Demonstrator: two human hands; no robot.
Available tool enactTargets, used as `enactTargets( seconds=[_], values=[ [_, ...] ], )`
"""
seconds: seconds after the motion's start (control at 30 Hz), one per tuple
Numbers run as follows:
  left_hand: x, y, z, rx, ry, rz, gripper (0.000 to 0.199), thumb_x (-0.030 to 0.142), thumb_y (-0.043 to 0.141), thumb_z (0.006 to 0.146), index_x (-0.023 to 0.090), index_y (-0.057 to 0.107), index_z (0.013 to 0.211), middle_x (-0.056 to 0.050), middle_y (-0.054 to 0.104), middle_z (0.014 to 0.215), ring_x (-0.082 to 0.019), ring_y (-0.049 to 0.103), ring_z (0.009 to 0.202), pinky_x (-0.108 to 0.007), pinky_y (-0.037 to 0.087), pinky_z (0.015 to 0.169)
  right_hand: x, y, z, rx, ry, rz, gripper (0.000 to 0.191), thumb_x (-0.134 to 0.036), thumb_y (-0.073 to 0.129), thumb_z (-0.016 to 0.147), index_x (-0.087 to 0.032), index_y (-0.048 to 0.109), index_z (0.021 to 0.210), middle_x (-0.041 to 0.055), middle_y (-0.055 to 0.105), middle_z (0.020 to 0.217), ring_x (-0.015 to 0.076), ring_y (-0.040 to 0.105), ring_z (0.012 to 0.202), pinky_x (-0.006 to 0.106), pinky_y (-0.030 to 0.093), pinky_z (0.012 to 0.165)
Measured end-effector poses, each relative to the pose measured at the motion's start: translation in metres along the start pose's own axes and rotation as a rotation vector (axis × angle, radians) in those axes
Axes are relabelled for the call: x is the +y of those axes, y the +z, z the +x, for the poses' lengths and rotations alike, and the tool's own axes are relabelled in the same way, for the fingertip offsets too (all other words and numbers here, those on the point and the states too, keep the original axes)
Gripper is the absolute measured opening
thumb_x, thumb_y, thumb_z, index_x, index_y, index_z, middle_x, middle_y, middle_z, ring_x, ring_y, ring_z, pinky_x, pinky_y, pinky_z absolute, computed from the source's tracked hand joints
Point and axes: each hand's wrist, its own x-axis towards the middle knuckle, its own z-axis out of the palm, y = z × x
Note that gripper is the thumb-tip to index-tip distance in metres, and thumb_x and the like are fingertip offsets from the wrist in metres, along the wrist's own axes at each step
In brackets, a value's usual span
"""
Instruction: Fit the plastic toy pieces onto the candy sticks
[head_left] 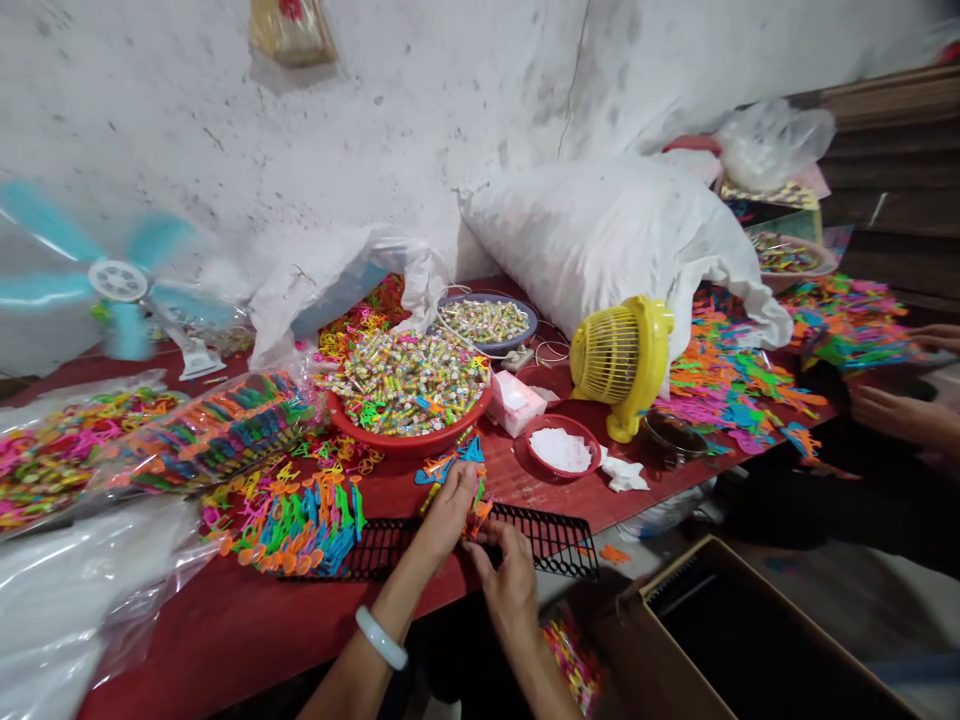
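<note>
My left hand (pixel 448 505), with a pale bracelet on its wrist, closes its fingers on a small orange plastic toy piece (pixel 478 518). From the right, my right hand (pixel 510 575) pinches the lower end of that piece; the fingers partly cover it. Both hands are above a long black slotted rack (pixel 555 540) at the front of the red table. Rows of blue, green and orange plastic pieces (pixel 315 520) fill the rack's left part. Blue and orange loose pieces (pixel 450 465) lie just beyond my left hand.
Behind stand a red basin (pixel 405 440) of small wrapped tubes, a red bowl (pixel 562 450) of white powder and a yellow fan (pixel 622 365). A blue-bladed fan (pixel 118 282) is at left. Another person's hands (pixel 900 410) work at right. An open carton (pixel 652 610) sits below the edge.
</note>
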Motion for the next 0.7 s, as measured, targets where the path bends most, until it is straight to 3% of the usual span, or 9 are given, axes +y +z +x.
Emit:
enactTargets(
  seconds=[0.1, 0.23, 0.43, 0.7],
  values=[
    [-0.001, 0.001, 0.0, 0.014, -0.02, 0.01, 0.05, 0.065, 0.037, 0.086, 0.022, 0.058, 0.098, -0.007, 0.06, 0.109, -0.022, 0.051, 0.11, -0.036, 0.038, 0.101, 0.004, 0.003, -0.006, 0.02, -0.049, -0.002, 0.026, -0.044, 0.056, 0.088, -0.02, 0.062, 0.095, 0.0074, 0.067, 0.087, 0.0226, 0.059, 0.084, 0.038, 0.046, 0.078],
    [0.002, 0.002, -0.002, 0.015, -0.021, 0.018, 0.048, 0.064, 0.036, 0.086, 0.022, 0.056, 0.096, -0.007, 0.059, 0.11, -0.023, 0.049, 0.113, -0.036, 0.038, 0.101, 0.006, 0.008, -0.011, 0.067, 0.014, -0.004, 0.027, -0.043, 0.056, 0.088, -0.019, 0.058, 0.1, 0.0072, 0.065, 0.089, 0.0213, 0.059, 0.083, 0.036, 0.047, 0.077],
    [0.005, 0.003, -0.002, 0.026, 0.002, 0.036, 0.05, 0.064, 0.035, 0.087, 0.021, 0.057, 0.099, -0.007, 0.059, 0.102, -0.022, 0.052, 0.105, -0.037, 0.038, 0.1, 0.007, 0.004, -0.004, -0.066, -0.112, -0.054, 0.02, -0.038, 0.052, 0.091, -0.021, 0.063, 0.09, 0.005, 0.065, 0.084, 0.0209, 0.057, 0.081, 0.035, 0.044, 0.075],
    [-0.001, 0.003, -0.001, 0.019, 0.003, 0.024, 0.054, 0.067, 0.034, 0.086, 0.021, 0.059, 0.102, -0.007, 0.062, 0.104, -0.023, 0.055, 0.105, -0.038, 0.038, 0.102, 0.01, 0.004, -0.002, -0.084, -0.146, -0.052, 0.022, -0.038, 0.05, 0.093, -0.021, 0.064, 0.09, 0.0052, 0.065, 0.083, 0.0208, 0.057, 0.078, 0.033, 0.044, 0.071]
  ],
)
